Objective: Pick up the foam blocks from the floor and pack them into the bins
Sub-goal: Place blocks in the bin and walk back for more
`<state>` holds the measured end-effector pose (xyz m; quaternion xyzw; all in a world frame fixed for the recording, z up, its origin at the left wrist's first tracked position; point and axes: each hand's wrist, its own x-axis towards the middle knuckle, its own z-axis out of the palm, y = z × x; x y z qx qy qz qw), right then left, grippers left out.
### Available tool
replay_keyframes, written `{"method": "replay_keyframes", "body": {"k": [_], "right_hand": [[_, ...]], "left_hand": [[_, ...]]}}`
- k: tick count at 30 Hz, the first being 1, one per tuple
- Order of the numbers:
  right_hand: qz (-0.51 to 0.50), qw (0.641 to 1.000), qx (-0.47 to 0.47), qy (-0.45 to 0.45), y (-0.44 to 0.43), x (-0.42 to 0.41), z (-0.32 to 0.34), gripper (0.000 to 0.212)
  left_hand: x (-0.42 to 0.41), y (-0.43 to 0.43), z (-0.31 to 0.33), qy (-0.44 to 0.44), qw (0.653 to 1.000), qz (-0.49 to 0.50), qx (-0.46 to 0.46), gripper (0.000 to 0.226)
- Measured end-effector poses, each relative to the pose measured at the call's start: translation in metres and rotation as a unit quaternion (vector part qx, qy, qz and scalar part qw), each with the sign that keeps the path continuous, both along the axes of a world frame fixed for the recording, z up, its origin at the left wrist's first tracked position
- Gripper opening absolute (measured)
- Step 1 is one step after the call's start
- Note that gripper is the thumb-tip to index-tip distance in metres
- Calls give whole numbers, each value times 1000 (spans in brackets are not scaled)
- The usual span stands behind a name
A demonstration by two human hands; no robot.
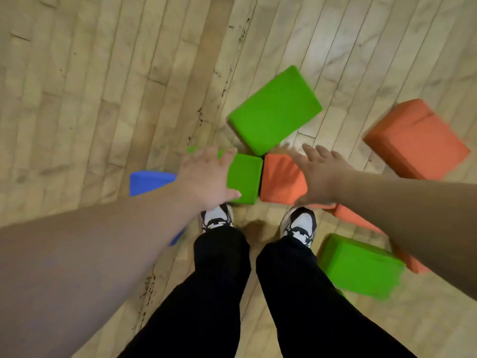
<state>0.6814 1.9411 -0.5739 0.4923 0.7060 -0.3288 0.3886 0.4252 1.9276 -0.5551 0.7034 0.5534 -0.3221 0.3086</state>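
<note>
In the head view the wooden floor [103, 86] lies bare across the whole left and far side, and the foam blocks crowd the middle and right. A small green block [245, 179] and a small orange block [280, 180] sit side by side just ahead of the shoes [216, 218], their facing edges meeting along a dark seam. A large green block [275, 111] lies beyond them, turned at an angle, with its near corner just beside that seam. To the right, well apart, is a large orange block [415, 139]. Another green block [361, 267] lies beside the right leg of the black trousers [222, 280], and an orange piece [353, 218] shows partly from under the right forearm. A blue block [149, 182] lies just left of the small green one, half hidden by the left forearm. The left hand [206, 177] reaches down over the left part of the small green block, its fingers [229, 152] spread wide to the far edge and its thumb at the near edge; blur hides whether it presses. The right hand [322, 174] is over the small orange block, palm down, fingers straight and fanned wide, holding nothing.
</note>
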Motion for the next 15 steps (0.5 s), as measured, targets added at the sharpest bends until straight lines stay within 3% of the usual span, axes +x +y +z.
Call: {"method": "replay_keyframes", "body": {"k": [3, 7, 15], "right_hand": [[-3, 1000, -15, -13, 0, -1, -89, 140], [2, 999, 34, 11, -16, 8, -151, 143], [18, 999, 44, 9, -20, 9, -133, 128]], "left_hand": [[4, -2, -100, -5, 1000, -20, -2, 104], [-10, -17, -166, 4, 998, -59, 21, 107], [-15, 5, -154, -17, 993, -111, 35, 93]]}}
